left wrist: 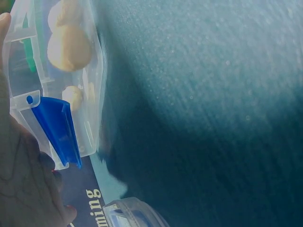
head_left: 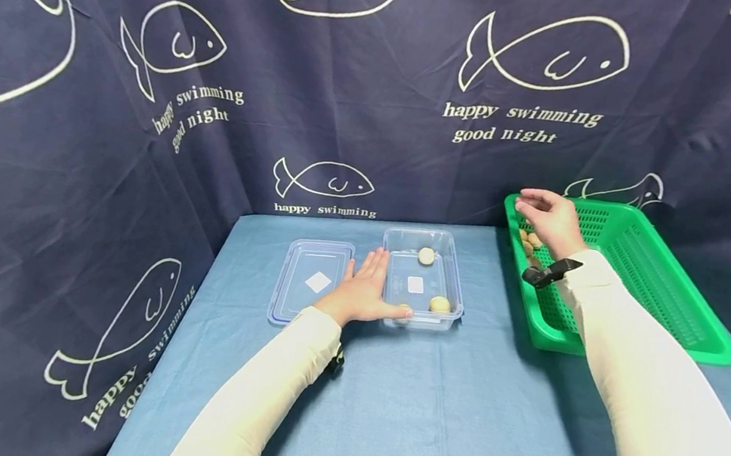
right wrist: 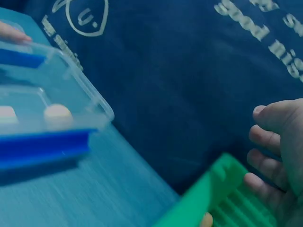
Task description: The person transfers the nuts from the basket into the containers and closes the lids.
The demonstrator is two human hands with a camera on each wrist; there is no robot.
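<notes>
A clear plastic food container [head_left: 417,268] with blue clips holds several small, round, pale tan balls [head_left: 440,305]. My left hand [head_left: 362,295] rests against its left side with straight fingers, the thumb reaching over the near rim. In the left wrist view, a blue clip [left wrist: 57,130] hangs beside that hand, and tan balls [left wrist: 69,48] show through the wall. Over the far left corner of a green basket [head_left: 535,317] is my right hand [head_left: 551,222], its fingers loosely bent with nothing visible between them. Brownish round pieces [head_left: 531,241] lie in the basket below, partly hidden by this hand.
The container's lid [head_left: 311,282], clear with a blue edge, lies flat left of the container. A blue cloth [head_left: 417,417] covers the table. Dark fish-printed curtains [head_left: 367,106] hang behind and along the left side.
</notes>
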